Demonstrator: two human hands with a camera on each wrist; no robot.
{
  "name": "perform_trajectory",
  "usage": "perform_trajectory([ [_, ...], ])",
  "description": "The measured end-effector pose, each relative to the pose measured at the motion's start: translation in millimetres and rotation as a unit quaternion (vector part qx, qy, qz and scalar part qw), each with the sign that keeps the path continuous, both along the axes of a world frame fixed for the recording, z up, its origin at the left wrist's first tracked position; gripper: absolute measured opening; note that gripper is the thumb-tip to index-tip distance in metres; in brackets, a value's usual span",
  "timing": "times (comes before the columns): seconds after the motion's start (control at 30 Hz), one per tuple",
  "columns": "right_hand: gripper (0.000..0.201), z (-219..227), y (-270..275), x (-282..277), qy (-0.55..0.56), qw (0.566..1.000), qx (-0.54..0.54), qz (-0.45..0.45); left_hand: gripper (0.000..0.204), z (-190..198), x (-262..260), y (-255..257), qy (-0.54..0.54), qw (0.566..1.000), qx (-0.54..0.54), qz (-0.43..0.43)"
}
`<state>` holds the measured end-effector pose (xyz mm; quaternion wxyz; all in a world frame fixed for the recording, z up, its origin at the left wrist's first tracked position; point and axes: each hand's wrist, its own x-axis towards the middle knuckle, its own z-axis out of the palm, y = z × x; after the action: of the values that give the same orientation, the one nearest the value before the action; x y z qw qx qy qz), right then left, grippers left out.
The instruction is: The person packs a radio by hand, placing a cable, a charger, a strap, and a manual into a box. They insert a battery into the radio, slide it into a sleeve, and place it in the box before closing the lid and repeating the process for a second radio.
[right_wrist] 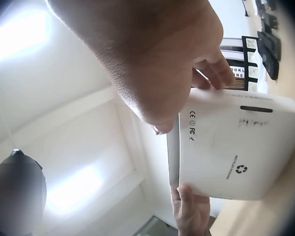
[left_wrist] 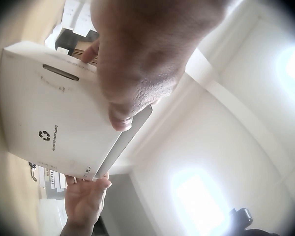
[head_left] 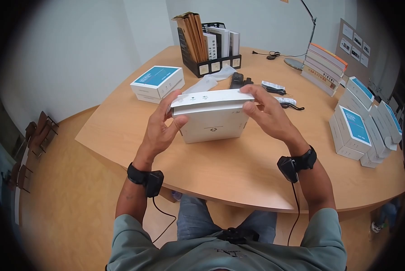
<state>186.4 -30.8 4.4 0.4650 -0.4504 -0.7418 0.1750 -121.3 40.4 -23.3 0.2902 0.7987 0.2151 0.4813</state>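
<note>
A white cardboard box [head_left: 214, 126] stands upright on the wooden table in front of me, its printed recycling mark facing my body. Along its top, a flap [head_left: 211, 96] is slightly raised, leaving a narrow gap beneath it. My left hand [head_left: 158, 130] grips the upper left corner, thumb on the near face and fingers at the far side. At the upper right corner, my right hand [head_left: 271, 115] holds the box the same way. Both wrist views show a dark slot [left_wrist: 61, 72] in the box's side, and the thumbs lie close to the flap's edge.
Behind the box lie a crumpled translucent sleeve [head_left: 204, 84], a black device [head_left: 237, 81] and small packaged cables [head_left: 286, 101]. Blue-topped boxes [head_left: 158, 76] sit at left, more boxes [head_left: 354, 128] at right. Farther back are a black file organizer [head_left: 191, 58], stacked books [head_left: 322, 70] and a lamp [head_left: 294, 63].
</note>
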Motion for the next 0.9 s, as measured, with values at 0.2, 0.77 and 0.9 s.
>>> perform_trajectory([
  [0.2, 0.038, -4.5, 3.8, -4.6, 0.046, 0.999, 0.004, -0.003, 0.043, 12.3, -24.3, -9.1, 0.0, 0.999, 0.048, 0.014],
  [0.77, 0.061, 8.9, -11.7, -12.2, -0.003, 1.0, -0.018, 0.013, 0.033, 86.9, -33.0, -23.0, 0.137, 0.984, -0.113, 0.004],
  [0.9, 0.067, 7.0, -10.3, -10.5, -0.016, 0.999, -0.031, -0.006, 0.035, 94.4, -30.3, -24.2, 0.135, 0.985, -0.107, 0.011],
])
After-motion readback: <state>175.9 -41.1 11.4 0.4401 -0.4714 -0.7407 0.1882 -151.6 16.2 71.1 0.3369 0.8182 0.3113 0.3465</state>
